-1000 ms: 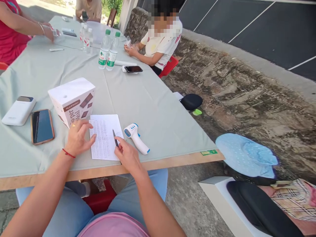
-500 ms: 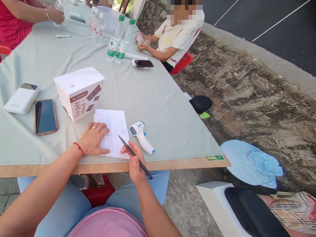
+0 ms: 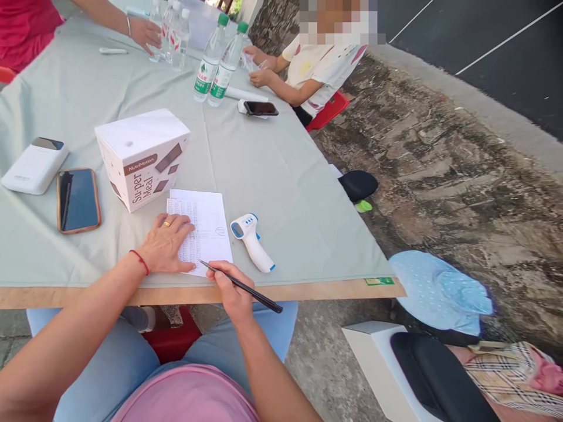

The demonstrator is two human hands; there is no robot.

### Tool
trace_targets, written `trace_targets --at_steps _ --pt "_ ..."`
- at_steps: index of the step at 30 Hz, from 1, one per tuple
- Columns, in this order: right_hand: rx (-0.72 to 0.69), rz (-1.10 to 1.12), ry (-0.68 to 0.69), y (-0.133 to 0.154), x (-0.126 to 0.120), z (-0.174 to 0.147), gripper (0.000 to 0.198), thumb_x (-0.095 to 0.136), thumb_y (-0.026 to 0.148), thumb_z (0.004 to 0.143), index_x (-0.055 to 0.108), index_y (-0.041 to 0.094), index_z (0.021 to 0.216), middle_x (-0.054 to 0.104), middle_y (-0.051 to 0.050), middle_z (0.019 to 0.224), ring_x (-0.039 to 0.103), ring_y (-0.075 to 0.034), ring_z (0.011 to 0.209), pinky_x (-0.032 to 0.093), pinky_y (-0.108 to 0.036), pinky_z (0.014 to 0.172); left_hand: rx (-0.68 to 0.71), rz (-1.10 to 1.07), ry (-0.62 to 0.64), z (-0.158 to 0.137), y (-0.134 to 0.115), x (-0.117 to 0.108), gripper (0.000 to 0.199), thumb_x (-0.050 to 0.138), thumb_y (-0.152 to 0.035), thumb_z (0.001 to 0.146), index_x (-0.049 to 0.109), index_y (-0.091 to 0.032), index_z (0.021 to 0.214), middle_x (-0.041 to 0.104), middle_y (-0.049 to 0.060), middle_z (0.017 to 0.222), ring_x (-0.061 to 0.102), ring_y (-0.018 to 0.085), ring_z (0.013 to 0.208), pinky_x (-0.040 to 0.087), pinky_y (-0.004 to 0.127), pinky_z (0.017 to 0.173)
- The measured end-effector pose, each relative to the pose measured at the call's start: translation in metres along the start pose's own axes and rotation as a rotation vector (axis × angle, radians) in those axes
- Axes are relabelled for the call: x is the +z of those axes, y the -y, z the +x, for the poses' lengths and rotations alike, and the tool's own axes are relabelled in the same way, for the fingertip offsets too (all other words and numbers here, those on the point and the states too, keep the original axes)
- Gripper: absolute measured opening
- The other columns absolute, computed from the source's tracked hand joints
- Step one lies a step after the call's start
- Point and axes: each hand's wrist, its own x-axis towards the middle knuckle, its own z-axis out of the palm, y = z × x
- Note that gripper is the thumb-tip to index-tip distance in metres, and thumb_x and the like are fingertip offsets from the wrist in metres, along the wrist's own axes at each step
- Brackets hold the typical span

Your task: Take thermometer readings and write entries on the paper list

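Note:
My left hand [image 3: 168, 243] lies with fingers spread on a white sheet of paper [image 3: 211, 214] covered in small printed or written rows. It presses on the sheet's left side, a ring on one finger and a red cord at the wrist. A black pen [image 3: 255, 293] is gripped in my right hand [image 3: 233, 290], its tip at the lower middle of the paper. To the right of the sheet rests a white and blue infrared thermometer [image 3: 253, 241]. A white box marked "Super Meal" [image 3: 143, 155] stands just beyond the paper.
A phone [image 3: 79, 200] and a white power bank [image 3: 36, 166] lie at the left. Green-capped water bottles [image 3: 215, 64] stand further back, near another phone [image 3: 261, 109]. Two people sit at the table [image 3: 281, 193]; one person's hand [image 3: 145, 34] is at smaller bottles [image 3: 178, 41]. A blue hat [image 3: 440, 290] is off the right edge.
My right hand has brought the pen tip down and left to the paper's lower part. The person at upper left has moved a bottle right, beside the other small bottles.

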Motion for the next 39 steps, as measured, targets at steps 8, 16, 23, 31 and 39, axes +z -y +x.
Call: trace_targets --at_steps 8,16,23,31,39 --pt "-0.120 -0.223 -0.038 -0.0013 0.0084 0.0008 0.009 0.057 0.023 0.076 0.053 0.022 0.068 0.053 0.005 0.055 0.048 -0.011 0.049 0.040 -0.023 0.048 -0.016 -0.010 0.003 0.0007 -0.0034 -0.0016 0.077 0.069 -0.057 0.064 0.049 -0.014 0.125 0.051 0.018 0.131 0.046 0.036 0.120 0.024 0.053 0.108" --pt "-0.167 -0.308 0.015 0.0010 0.0099 0.0002 0.010 0.054 0.023 0.079 0.051 0.023 0.070 0.051 0.006 0.057 0.047 -0.011 0.051 0.040 -0.024 0.050 -0.021 -0.026 -0.005 0.0014 -0.0035 -0.0003 0.077 0.070 -0.055 0.063 0.050 -0.015 0.125 0.051 0.018 0.131 0.046 0.036 0.119 0.024 0.054 0.107" --pt "-0.152 -0.346 0.032 0.0014 0.0097 -0.0002 0.011 0.053 0.023 0.080 0.050 0.023 0.070 0.051 0.005 0.058 0.048 -0.012 0.052 0.041 -0.024 0.052 -0.028 -0.026 0.007 0.0013 -0.0041 -0.0011 0.078 0.070 -0.056 0.062 0.050 -0.014 0.126 0.051 0.018 0.131 0.046 0.036 0.120 0.024 0.053 0.108" --pt "-0.139 -0.338 0.016 -0.0003 0.0092 -0.0005 0.009 0.053 0.023 0.078 0.050 0.023 0.069 0.051 0.006 0.057 0.047 -0.012 0.052 0.041 -0.024 0.051 -0.025 -0.027 -0.003 0.0013 -0.0034 -0.0013 0.076 0.070 -0.056 0.062 0.050 -0.017 0.124 0.052 0.017 0.130 0.047 0.035 0.119 0.025 0.053 0.107" --pt "-0.118 -0.309 0.028 0.0021 0.0094 0.0009 0.011 0.054 0.025 0.078 0.050 0.023 0.068 0.051 0.005 0.056 0.047 -0.012 0.051 0.041 -0.025 0.050 -0.024 -0.042 -0.006 0.0016 -0.0033 -0.0019 0.076 0.071 -0.055 0.062 0.049 -0.017 0.124 0.052 0.017 0.130 0.047 0.036 0.118 0.025 0.054 0.107"
